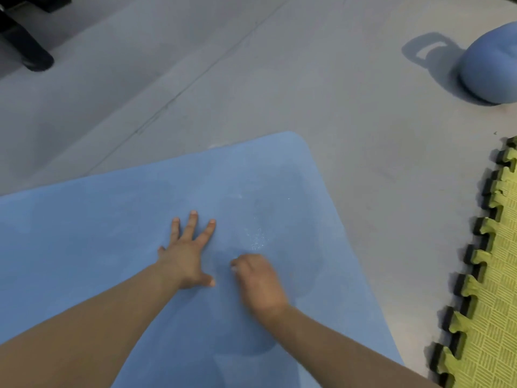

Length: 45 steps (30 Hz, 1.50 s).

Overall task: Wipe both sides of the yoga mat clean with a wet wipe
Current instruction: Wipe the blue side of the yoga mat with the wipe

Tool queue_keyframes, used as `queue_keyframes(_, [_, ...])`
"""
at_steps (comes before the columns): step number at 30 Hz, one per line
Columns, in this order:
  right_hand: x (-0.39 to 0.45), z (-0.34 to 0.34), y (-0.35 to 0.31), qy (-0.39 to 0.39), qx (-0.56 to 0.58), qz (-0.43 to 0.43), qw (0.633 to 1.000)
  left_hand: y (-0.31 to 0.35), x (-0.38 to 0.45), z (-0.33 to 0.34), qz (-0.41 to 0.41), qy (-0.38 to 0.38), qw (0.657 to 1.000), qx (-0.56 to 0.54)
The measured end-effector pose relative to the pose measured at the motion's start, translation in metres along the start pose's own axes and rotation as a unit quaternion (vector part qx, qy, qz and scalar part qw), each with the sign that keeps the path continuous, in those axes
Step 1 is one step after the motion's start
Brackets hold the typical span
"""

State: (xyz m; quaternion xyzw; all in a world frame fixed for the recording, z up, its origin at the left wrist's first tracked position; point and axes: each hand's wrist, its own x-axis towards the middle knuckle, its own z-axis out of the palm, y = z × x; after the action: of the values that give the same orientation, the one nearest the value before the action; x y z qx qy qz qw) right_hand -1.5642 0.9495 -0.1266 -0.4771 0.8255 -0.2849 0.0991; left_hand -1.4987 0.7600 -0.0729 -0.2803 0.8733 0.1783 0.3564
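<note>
The left hand point(187, 259) lies flat, fingers spread, pressing the blue yoga mat point(84, 233) spread on the floor point(279, 79). Just right of it, the right hand point(258, 284) is curled, blurred; a wipe inside cannot be made out. Foamy specks point(257, 238) sit just beyond that grip.

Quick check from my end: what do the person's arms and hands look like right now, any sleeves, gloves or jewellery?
Both forearms are bare as far as the frame shows, no sleeves in view. The left hand and the right hand wear no gloves, and I see no rings, watch or wristbands. The fingernails look short and plain. The right hand is slightly motion-blurred, so fine detail there is uncertain.
</note>
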Motion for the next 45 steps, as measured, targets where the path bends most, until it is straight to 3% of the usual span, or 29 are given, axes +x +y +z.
queue_keyframes(3, [0.004, 0.009, -0.015, -0.06, -0.003, -0.107, 0.992, 0.0, 0.0, 0.0, -0.001, 0.002, 1.0, -0.001])
queue_keyframes(5, [0.014, -0.007, 0.009, -0.078, -0.048, -0.106, 0.99, 0.001, 0.0, 0.0, 0.0, 0.005, 1.0, 0.002])
queue_keyframes(10, [0.028, -0.059, 0.084, 0.077, -0.085, 0.034, 0.993, 0.0, 0.0, -0.001, -0.005, 0.008, 1.0, 0.014])
queue_keyframes(13, [0.029, -0.069, 0.1, 0.124, -0.096, 0.152, 0.976, 0.0, 0.0, -0.002, -0.004, 0.013, 1.0, 0.025])
queue_keyframes(15, [0.031, -0.061, 0.093, 0.145, -0.086, 0.181, 0.969, 0.0, -0.001, -0.003, -0.004, 0.019, 0.999, 0.036])
queue_keyframes(17, [0.032, -0.039, 0.063, 0.114, -0.083, 0.129, 0.981, 0.0, -0.002, -0.005, -0.003, 0.022, 0.999, 0.045])
queue_keyframes(21, [0.031, 0.004, -0.002, -0.021, -0.057, -0.064, 0.996, -0.001, -0.001, -0.005, 0.003, 0.023, 0.999, 0.048])
queue_keyframes(24, [0.04, -0.002, 0.021, -0.037, -0.089, -0.146, 0.985, -0.004, 0.0, -0.006, 0.015, 0.015, 0.999, 0.042])
queue_keyframes(26, [0.05, -0.027, 0.06, 0.009, -0.122, -0.099, 0.988, -0.009, -0.002, -0.009, 0.025, 0.013, 0.999, 0.039])
queue_keyframes(29, [0.061, -0.069, 0.112, 0.102, -0.146, 0.071, 0.981, -0.014, -0.004, -0.015, 0.033, 0.019, 0.998, 0.049])
queue_keyframes(33, [0.074, -0.067, 0.108, 0.167, -0.119, 0.186, 0.961, -0.014, -0.005, -0.018, 0.028, 0.047, 0.996, 0.07])
queue_keyframes(35, [0.074, -0.04, 0.074, 0.156, -0.089, 0.151, 0.972, -0.014, -0.006, -0.018, 0.018, 0.066, 0.994, 0.081])
queue_keyframes(39, [0.064, 0.011, -0.004, -0.004, -0.048, -0.045, 0.998, -0.013, -0.005, -0.021, -0.003, 0.075, 0.989, 0.126])
queue_keyframes(41, [0.069, 0.01, 0.002, -0.038, -0.052, -0.111, 0.992, -0.013, -0.003, -0.021, -0.029, 0.062, 0.99, 0.126])
queue_keyframes(43, [0.079, -0.011, 0.036, -0.012, -0.088, -0.108, 0.99, -0.015, -0.001, -0.024, -0.046, 0.047, 0.992, 0.109])
queue_keyframes(45, [0.089, -0.039, 0.08, 0.042, -0.117, -0.025, 0.992, -0.016, 0.003, -0.027, -0.065, 0.032, 0.994, 0.08])
